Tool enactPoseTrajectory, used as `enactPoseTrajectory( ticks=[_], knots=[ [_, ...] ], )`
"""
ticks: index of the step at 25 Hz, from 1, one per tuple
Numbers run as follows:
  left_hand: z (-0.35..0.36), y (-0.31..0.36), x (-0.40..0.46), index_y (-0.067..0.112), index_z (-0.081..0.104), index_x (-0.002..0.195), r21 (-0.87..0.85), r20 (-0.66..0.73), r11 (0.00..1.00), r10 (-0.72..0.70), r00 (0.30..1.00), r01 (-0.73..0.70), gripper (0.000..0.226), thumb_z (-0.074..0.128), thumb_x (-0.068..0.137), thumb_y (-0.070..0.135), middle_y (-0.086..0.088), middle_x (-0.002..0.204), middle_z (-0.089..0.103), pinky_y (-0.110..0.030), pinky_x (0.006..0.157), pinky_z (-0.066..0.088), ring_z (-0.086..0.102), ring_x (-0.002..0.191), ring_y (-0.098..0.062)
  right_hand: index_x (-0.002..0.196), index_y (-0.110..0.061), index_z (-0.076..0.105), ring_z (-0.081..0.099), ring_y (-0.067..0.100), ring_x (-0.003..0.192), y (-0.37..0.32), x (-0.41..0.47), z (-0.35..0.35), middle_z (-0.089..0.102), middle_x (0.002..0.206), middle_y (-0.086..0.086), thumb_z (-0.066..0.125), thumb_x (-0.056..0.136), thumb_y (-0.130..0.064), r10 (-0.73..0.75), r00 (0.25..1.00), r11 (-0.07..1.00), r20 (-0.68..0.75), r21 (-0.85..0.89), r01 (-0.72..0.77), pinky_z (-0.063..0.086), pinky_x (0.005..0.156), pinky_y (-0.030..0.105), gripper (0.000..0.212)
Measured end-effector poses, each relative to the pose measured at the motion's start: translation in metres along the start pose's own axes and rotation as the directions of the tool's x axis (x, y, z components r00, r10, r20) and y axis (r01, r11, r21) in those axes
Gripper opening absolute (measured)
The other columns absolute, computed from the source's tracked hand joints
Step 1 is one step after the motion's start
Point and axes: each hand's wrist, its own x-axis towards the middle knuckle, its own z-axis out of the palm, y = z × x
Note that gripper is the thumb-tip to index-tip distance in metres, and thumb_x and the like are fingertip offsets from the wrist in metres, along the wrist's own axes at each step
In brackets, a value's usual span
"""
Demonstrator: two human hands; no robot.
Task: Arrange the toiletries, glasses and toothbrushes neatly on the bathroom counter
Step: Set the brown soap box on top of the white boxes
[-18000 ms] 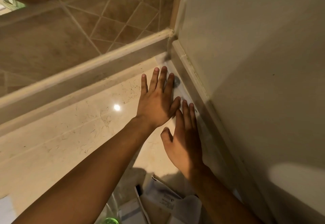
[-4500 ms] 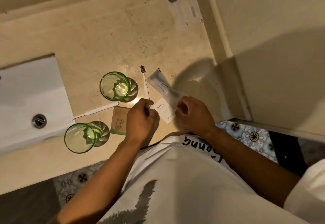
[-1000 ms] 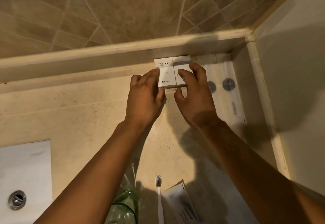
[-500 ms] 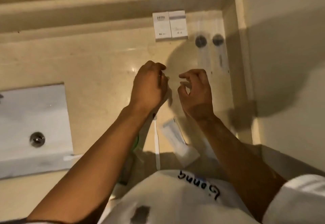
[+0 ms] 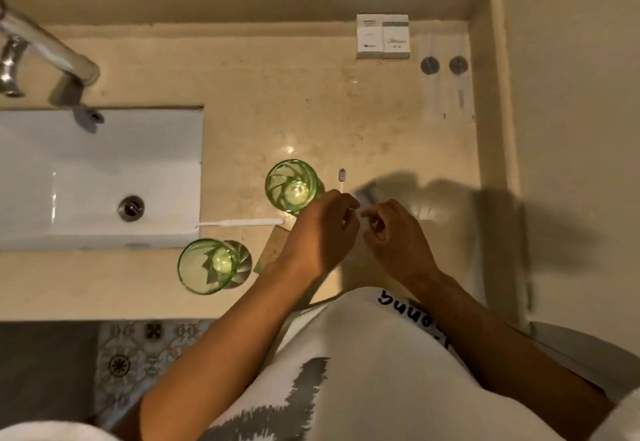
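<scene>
I see the toiletries split between two parts of the desk. At the far right corner two small white boxes (image 5: 383,36) stand side by side, touching, against the back ledge, and just to their right two clear sachets (image 5: 445,80) with dark round caps lie flat, parallel to the side wall. Near the front edge the rest is gathered. One green glass (image 5: 292,186) stands upright on a coaster, and a second green glass (image 5: 207,266) stands on its own coaster nearer the front edge and to the left. A white toothbrush (image 5: 240,222) lies crosswise between them, one end over the rim of the sink (image 5: 100,177). A second toothbrush (image 5: 342,177) points toward the back wall, only its bristle end showing past my left hand (image 5: 322,233). A brown card (image 5: 273,245) lies partly under that hand. A pale packet (image 5: 367,193), blurred, pokes out beyond the fingertips of both hands.

My left grip is loosely curled over the toothbrush handle; I cannot tell whether it is clamped on it. My right hand (image 5: 394,236) sits just beside it, fingers bent with the tips close together; whether it is pinching the packet I cannot tell.

A chrome tap (image 5: 45,46) reaches over the sink at the far left. Patterned floor tiles (image 5: 138,361) show below the front edge.
</scene>
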Motion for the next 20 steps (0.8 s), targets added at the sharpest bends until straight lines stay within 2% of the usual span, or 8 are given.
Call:
enactPoseTrajectory(
  ticks=[3, 6, 8, 10, 12, 14, 16, 20],
  knots=[
    [-0.008, -0.021, -0.041, 0.011, 0.074, 0.094, 0.101, 0.008, 0.991, -0.088, 0.996, 0.087, 0.018, 0.058, 0.094, 0.019, -0.009, 0.089, 0.071, -0.041, 0.069, 0.053, 0.066, 0.077, -0.029, 0.11, -0.017, 0.067, 0.064, 0.017, 0.092, -0.018, -0.007, 0.02, 0.064, 0.112, 0.002, 0.063, 0.094, -0.021, -0.134, 0.985, 0.987, 0.107, -0.071, 0.142, 0.045, 0.076, 0.022, 0.018],
    [-0.01, -0.048, -0.078, 0.015, 0.073, 0.095, 0.183, -0.05, 0.966, -0.178, 0.983, 0.184, 0.02, 0.054, 0.096, 0.023, -0.006, 0.093, 0.072, -0.033, 0.068, 0.048, 0.066, 0.081, -0.028, 0.112, -0.012, 0.068, 0.064, 0.022, 0.099, -0.04, -0.007, 0.038, 0.065, 0.11, 0.006, 0.068, 0.09, -0.017, -0.264, 0.936, 0.955, 0.234, -0.076, 0.288, 0.047, 0.084, 0.026, 0.023],
    [-0.007, -0.067, -0.108, 0.016, 0.071, 0.102, 0.188, -0.094, 0.948, -0.244, 0.965, 0.258, 0.019, 0.053, 0.098, 0.023, -0.004, 0.095, 0.072, -0.029, 0.067, 0.044, 0.067, 0.082, -0.025, 0.117, -0.006, 0.068, 0.065, 0.028, 0.101, -0.054, -0.004, 0.049, 0.067, 0.114, 0.014, 0.069, 0.088, -0.014, -0.314, 0.912, 0.927, 0.265, -0.121, 0.354, 0.052, 0.087, 0.031, 0.03],
    [-0.001, -0.078, -0.133, 0.014, 0.066, 0.111, 0.166, -0.117, 0.925, -0.327, 0.938, 0.343, 0.021, 0.051, 0.099, 0.021, -0.005, 0.097, 0.072, -0.031, 0.069, 0.05, 0.069, 0.082, -0.024, 0.121, 0.002, 0.067, 0.065, 0.036, 0.1, -0.063, -0.002, 0.058, 0.067, 0.114, 0.023, 0.064, 0.091, -0.016, -0.382, 0.874, 0.873, 0.301, -0.194, 0.448, 0.056, 0.086, 0.043, 0.035],
    [0.006, -0.083, -0.148, 0.013, 0.059, 0.119, 0.074, -0.17, 0.899, -0.416, 0.893, 0.432, 0.025, 0.052, 0.095, 0.017, -0.01, 0.092, 0.073, -0.033, 0.064, 0.049, 0.07, 0.078, -0.029, 0.123, 0.006, 0.064, 0.061, 0.038, 0.099, -0.069, 0.001, 0.066, 0.066, 0.112, 0.025, 0.054, 0.093, -0.023, -0.414, 0.842, 0.817, 0.346, -0.267, 0.511, 0.054, 0.086, 0.043, 0.043],
    [0.011, -0.084, -0.153, 0.014, 0.05, 0.129, -0.028, -0.185, 0.867, -0.494, 0.849, 0.498, 0.038, 0.055, 0.091, 0.016, -0.012, 0.095, 0.071, -0.031, 0.067, 0.044, 0.068, 0.083, -0.032, 0.127, 0.0, 0.06, 0.058, 0.036, 0.104, -0.074, 0.004, 0.073, 0.063, 0.116, 0.021, 0.058, 0.091, -0.025, -0.306, 0.877, 0.869, 0.37, -0.268, 0.417, 0.051, 0.09, 0.041, 0.045],
    [0.016, -0.084, -0.151, 0.013, 0.045, 0.138, -0.101, -0.152, 0.851, -0.525, 0.838, 0.515, 0.049, 0.056, 0.09, 0.016, -0.013, 0.111, 0.067, -0.037, 0.081, 0.048, 0.064, 0.099, -0.032, 0.131, -0.005, 0.058, 0.057, 0.032, 0.11, -0.075, 0.004, 0.08, 0.062, 0.123, 0.018, 0.065, 0.089, -0.023, -0.209, 0.897, 0.92, 0.389, -0.234, 0.316, 0.051, 0.094, 0.041, 0.046],
    [0.021, -0.082, -0.148, 0.009, 0.039, 0.147, -0.204, -0.109, 0.8, -0.592, 0.799, 0.565, 0.061, 0.057, 0.09, 0.018, -0.015, 0.136, 0.054, -0.043, 0.099, 0.044, 0.052, 0.121, -0.032, 0.132, -0.008, 0.058, 0.055, 0.02, 0.1, -0.072, -0.001, 0.08, 0.063, 0.122, 0.015, 0.063, 0.093, -0.026, -0.086, 0.917, 0.972, 0.391, -0.17, 0.164, 0.043, 0.083, 0.027, 0.043]
  ],
)
